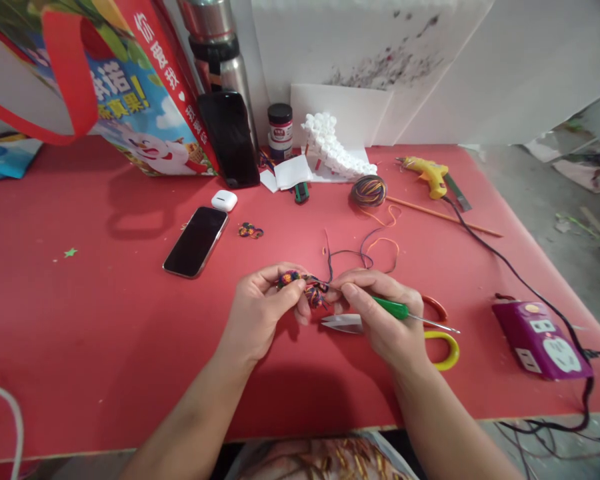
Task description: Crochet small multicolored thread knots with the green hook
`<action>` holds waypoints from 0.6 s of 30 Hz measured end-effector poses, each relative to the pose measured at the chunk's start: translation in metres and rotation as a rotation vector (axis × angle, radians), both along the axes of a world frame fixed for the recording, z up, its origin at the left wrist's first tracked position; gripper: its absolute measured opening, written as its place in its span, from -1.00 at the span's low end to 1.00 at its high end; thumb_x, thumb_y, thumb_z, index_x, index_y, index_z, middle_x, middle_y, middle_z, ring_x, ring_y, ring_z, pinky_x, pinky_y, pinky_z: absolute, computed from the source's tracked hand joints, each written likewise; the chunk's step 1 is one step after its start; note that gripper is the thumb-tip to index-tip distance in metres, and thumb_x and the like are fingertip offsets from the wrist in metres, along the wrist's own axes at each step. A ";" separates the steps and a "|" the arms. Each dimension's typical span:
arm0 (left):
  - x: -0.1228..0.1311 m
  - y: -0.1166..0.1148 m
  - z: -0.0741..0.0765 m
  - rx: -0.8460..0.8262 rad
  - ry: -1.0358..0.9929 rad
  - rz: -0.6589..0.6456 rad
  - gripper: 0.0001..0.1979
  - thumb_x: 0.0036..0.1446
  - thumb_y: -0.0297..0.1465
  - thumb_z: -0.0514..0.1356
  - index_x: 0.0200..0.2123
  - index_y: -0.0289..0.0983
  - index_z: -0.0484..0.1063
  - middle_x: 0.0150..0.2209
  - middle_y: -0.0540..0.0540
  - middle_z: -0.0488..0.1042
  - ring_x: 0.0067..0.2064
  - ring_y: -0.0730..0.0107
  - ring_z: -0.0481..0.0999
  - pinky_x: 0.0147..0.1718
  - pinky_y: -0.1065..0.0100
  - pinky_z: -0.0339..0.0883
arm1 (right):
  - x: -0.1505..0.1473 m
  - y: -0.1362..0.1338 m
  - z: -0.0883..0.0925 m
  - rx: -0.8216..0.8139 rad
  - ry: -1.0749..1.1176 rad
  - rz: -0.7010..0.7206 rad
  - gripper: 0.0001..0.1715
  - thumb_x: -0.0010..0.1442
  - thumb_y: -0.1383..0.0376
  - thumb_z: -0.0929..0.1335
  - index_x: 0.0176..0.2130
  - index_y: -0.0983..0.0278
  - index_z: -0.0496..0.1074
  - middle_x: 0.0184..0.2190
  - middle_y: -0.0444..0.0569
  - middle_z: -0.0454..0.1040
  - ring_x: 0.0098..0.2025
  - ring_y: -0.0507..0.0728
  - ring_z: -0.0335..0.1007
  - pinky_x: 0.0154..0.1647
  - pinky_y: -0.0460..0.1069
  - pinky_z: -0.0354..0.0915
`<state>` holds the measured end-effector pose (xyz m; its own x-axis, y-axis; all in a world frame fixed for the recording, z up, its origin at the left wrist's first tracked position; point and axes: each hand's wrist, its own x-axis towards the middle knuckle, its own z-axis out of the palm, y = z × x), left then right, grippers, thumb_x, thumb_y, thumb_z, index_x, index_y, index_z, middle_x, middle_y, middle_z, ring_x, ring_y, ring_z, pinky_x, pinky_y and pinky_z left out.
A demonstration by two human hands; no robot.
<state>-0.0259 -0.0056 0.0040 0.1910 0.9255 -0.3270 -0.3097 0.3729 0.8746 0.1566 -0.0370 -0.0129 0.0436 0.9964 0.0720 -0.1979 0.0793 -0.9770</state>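
Observation:
My left hand [267,303] pinches a small multicoloured crochet piece [315,293] of dark blue, orange and pink yarn. In my right hand [387,307] is a crochet hook with a green handle [393,307]; its far tip meets the crochet piece, and its other metal end points right. Loose yarn [347,253] runs from the work across the table to a variegated yarn ball [369,191]. Partly under my right hand lie scissors [443,350] with a yellow and an orange handle loop, blades pointing left. Another small crochet piece [251,231] rests farther back.
A phone [196,241] and white earbud case [224,201] lie left. Behind stand a printed bag [145,100], a leaning black phone [229,139], a steel flask [237,77] and a jar [280,130]. Rightward are a stick [445,217], yellow glue gun [427,175] and corded purple power strip [540,340].

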 end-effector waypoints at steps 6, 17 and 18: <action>0.004 0.003 0.008 -0.089 -0.002 0.015 -0.87 -0.03 -0.40 0.46 -0.46 -0.31 0.60 -0.66 -0.03 0.55 -0.66 0.49 0.44 -0.60 0.48 0.37 | 0.000 0.000 0.001 0.019 0.011 -0.002 -0.89 0.37 0.24 0.51 -0.21 0.15 0.73 -0.36 -0.05 0.71 -0.41 0.08 0.60 -0.38 -0.05 0.55; 0.004 0.001 0.005 -0.071 0.016 -0.010 -0.90 0.03 -0.41 0.43 -0.42 -0.32 0.62 -0.64 -0.02 0.57 -0.64 0.51 0.48 -0.59 0.53 0.39 | -0.004 0.001 0.005 0.009 0.001 0.004 -0.86 0.36 0.32 0.49 -0.22 0.16 0.73 -0.37 -0.08 0.70 -0.43 0.02 0.59 -0.37 -0.12 0.55; 0.003 0.000 0.004 -0.062 0.019 -0.011 -0.91 0.04 -0.41 0.43 -0.41 -0.32 0.62 -0.64 -0.01 0.57 -0.64 0.51 0.48 -0.58 0.53 0.40 | -0.003 0.001 0.005 0.008 -0.001 0.005 -0.86 0.36 0.32 0.49 -0.22 0.15 0.73 -0.37 -0.09 0.70 -0.43 0.02 0.59 -0.37 -0.12 0.55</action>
<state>-0.0226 -0.0053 0.0080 0.1941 0.9013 -0.3874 -0.2886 0.4299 0.8555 0.1532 -0.0356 -0.0083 0.0383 0.9961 0.0798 -0.1972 0.0859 -0.9766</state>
